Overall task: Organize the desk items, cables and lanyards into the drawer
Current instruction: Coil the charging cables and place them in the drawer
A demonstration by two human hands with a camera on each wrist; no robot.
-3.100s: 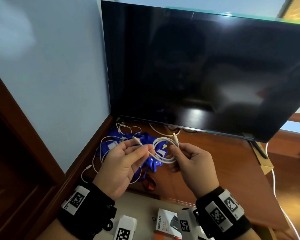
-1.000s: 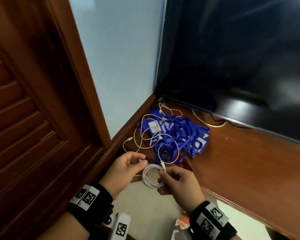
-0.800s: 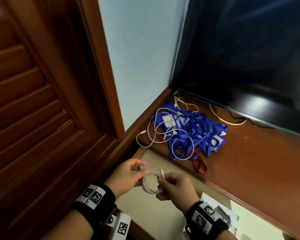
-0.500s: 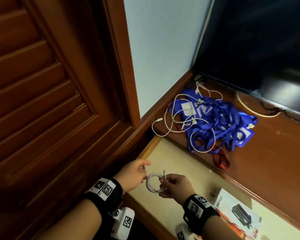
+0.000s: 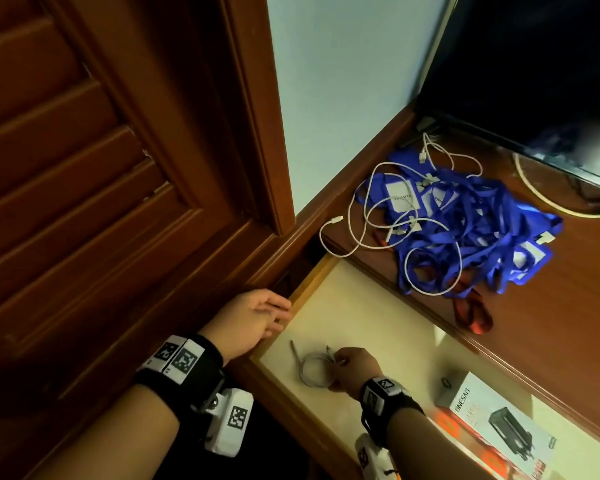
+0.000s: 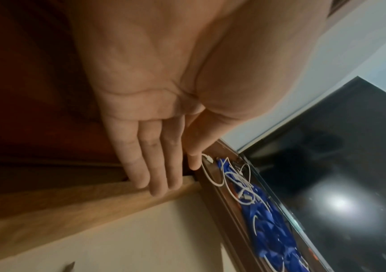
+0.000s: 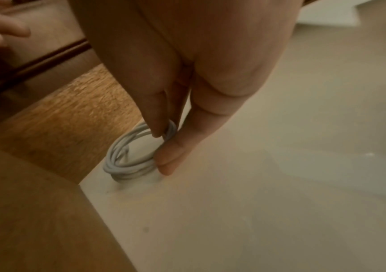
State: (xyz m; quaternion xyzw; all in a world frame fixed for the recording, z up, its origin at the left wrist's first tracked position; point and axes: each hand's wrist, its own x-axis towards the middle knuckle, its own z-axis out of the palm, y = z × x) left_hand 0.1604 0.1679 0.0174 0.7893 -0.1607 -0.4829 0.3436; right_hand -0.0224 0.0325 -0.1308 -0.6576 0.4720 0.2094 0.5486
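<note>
My right hand (image 5: 340,367) pinches a coiled white cable (image 5: 311,370) between thumb and fingers, the coil (image 7: 129,154) resting on the pale floor of the open drawer (image 5: 361,317) near its left front corner. My left hand (image 5: 257,317) holds nothing; its straight fingers (image 6: 155,165) lie along the drawer's left wooden rim (image 6: 94,200). On the wooden desk (image 5: 551,323) behind the drawer lies a tangle of blue lanyards (image 5: 465,220) with loose white cables (image 5: 364,216) looped over it and a red lanyard (image 5: 471,311) at its front edge.
A printed product box (image 5: 496,427) lies in the drawer at the right. A dark screen (image 5: 534,64) stands at the back of the desk with a cream cable (image 5: 548,202) beneath it. A louvred wooden door (image 5: 84,168) closes off the left side.
Both hands came down from the desk into the drawer with the coiled cable. My left hand let go of it and moved to the drawer's rim. The coil now rests on the drawer floor.
</note>
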